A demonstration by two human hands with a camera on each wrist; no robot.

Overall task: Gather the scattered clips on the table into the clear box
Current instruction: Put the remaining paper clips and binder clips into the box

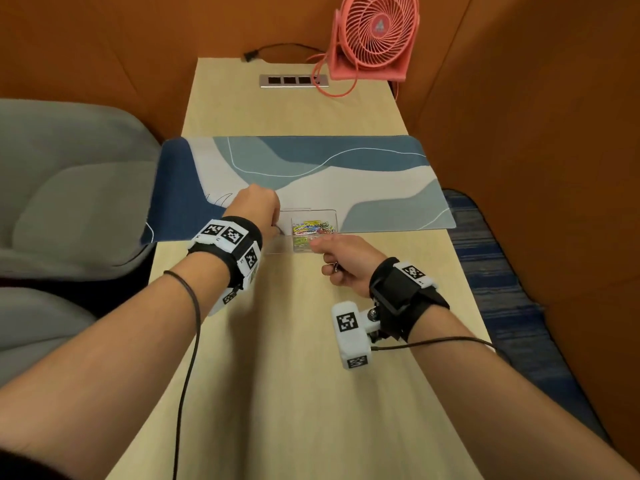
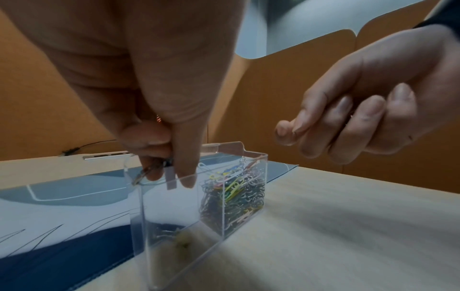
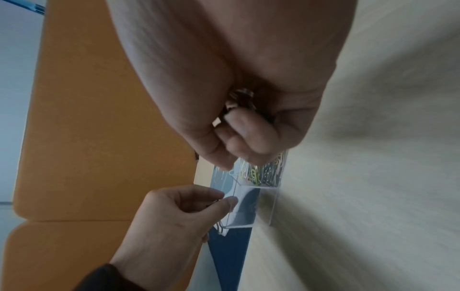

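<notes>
The head view shows the clear box [image 1: 304, 233] straddling the near edge of the blue patterned desk mat [image 1: 311, 174] on the wooden table [image 1: 294, 375], with the left hand [image 1: 256, 209] at the box's left end and the right hand [image 1: 346, 261] just in front of its right end. Only the left wrist view shows that the box has two compartments: the right one is packed with coloured paper clips [image 2: 234, 196], while the left one holds only a few clips on its floor, too blurred to count. That view also shows the left fingers [image 2: 184, 157] reaching down into the top of the left compartment, thumb and fingertips pinching a few metal clips [image 2: 151, 169] just at the box's rim. The right wrist view alone reveals a dark bunch of clips [image 3: 240, 102] enclosed in the right palm, the fingers curled tightly over them, directly above the box's full compartment. The left forearm comes in level over the table toward the box, its wrist bent downward; the right wrist is turned so the knuckles face the box, with the fist held above the table near the box's front wall
</notes>
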